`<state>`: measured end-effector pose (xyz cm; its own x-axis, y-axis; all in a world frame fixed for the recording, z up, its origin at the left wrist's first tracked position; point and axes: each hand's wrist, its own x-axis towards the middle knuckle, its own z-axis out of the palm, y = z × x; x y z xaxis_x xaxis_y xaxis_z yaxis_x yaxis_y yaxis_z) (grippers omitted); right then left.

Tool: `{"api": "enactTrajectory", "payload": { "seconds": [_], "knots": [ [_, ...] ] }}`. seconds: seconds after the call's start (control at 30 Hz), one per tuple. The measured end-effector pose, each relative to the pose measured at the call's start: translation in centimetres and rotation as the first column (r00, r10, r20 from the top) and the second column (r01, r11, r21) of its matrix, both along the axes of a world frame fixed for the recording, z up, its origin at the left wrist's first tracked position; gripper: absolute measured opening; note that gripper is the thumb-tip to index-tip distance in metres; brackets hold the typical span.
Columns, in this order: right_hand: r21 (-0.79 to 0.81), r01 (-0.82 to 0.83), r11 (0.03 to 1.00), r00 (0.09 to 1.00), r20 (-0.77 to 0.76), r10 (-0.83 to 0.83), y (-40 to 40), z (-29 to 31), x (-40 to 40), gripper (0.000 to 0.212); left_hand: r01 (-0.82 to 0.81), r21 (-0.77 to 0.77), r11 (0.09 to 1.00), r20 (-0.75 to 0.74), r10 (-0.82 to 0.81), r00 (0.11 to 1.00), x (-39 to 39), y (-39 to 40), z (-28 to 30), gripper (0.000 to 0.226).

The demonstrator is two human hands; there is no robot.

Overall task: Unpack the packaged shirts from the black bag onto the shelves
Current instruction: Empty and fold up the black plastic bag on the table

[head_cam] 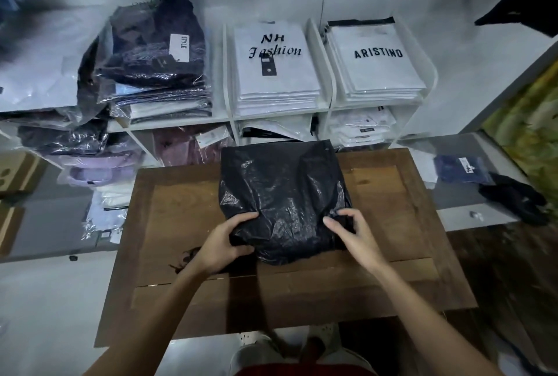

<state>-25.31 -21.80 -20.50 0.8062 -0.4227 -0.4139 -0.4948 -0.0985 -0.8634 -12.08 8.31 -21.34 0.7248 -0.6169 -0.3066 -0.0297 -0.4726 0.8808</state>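
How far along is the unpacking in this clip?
Barely started. The black bag lies full and closed on the wooden table. The left hand and right hand grip its near end, apparently opening it. No shirt is out. The shelves already hold packaged stacks: NH Fashion, ARISTINO. Everything in the bag remains.

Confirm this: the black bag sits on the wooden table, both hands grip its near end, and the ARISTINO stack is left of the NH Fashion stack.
One part is wrong. The head view shows the ARISTINO stack right of the NH Fashion stack. The rest holds.
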Motion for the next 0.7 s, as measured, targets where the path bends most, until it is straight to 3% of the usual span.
{"api": "enactTrajectory", "payload": {
  "seconds": [0.1, 0.2, 0.3, 0.37, 0.43, 0.5, 0.53, 0.6, 0.63, 0.7],
  "knots": [
    [-0.105, 0.074, 0.992, 0.997, 0.042, -0.07, 1.1, -1.0, 1.1, 0.039, -0.113, -0.063, 0.992, -0.104, 0.106, 0.989, -0.4, -0.3, 0.2, 0.052],
    [-0.109, 0.148, 0.983, 0.986, 0.095, -0.138, 1.4, -2.6, 1.1, 0.031, -0.234, -0.069, 0.97, -0.129, 0.224, 0.966, -0.4, 0.4, -0.2, 0.037],
    [-0.136, 0.113, 0.984, 0.992, 0.069, -0.105, 1.2, -3.2, 0.5, 0.037, -0.263, 0.043, 0.964, -0.138, 0.267, 0.954, -0.4, 1.0, -1.6, 0.039],
    [-0.242, 0.068, 0.968, 0.998, 0.014, -0.067, 0.7, -3.0, 0.7, 0.05, -0.273, 0.139, 0.952, -0.111, 0.289, 0.951, -0.2, 0.9, -2.1, 0.036],
    [-0.523, 0.0, 0.853, 1.0, -0.024, -0.014, -0.1, -2.1, 1.3, 0.076, -0.29, 0.277, 0.916, -0.018, 0.306, 0.952, 0.2, 0.1, -1.3, 0.045],
    [-0.768, -0.119, 0.63, 0.978, 0.02, 0.208, -0.5, -0.8, 2.9, 0.089, -0.252, 0.521, 0.815, 0.143, 0.208, 0.968, 0.4, -1.1, 0.6, 0.072],
    [-0.837, -0.167, 0.521, 0.934, 0.035, 0.356, -0.2, 0.0, 3.9, 0.085, -0.226, 0.595, 0.771, 0.207, 0.125, 0.97, 0.4, -2.1, 1.8, 0.091],
    [-0.897, -0.229, 0.379, 0.84, 0.014, 0.542, 1.1, 1.1, 6.3, 0.07, -0.168, 0.613, 0.772, 0.289, -0.021, 0.957, 0.3, -4.2, 3.5, 0.118],
    [-0.903, -0.261, 0.342, 0.826, -0.025, 0.564, 1.8, 1.2, 7.5, 0.064, -0.127, 0.601, 0.789, 0.319, -0.091, 0.943, 0.3, -5.3, 3.7, 0.119],
    [-0.896, -0.325, 0.302, 0.838, -0.125, 0.531, 3.1, 0.4, 9.6, 0.055, -0.096, 0.581, 0.808, 0.398, -0.179, 0.9, 0.3, -7.5, 3.3, 0.098]
  ]
}}
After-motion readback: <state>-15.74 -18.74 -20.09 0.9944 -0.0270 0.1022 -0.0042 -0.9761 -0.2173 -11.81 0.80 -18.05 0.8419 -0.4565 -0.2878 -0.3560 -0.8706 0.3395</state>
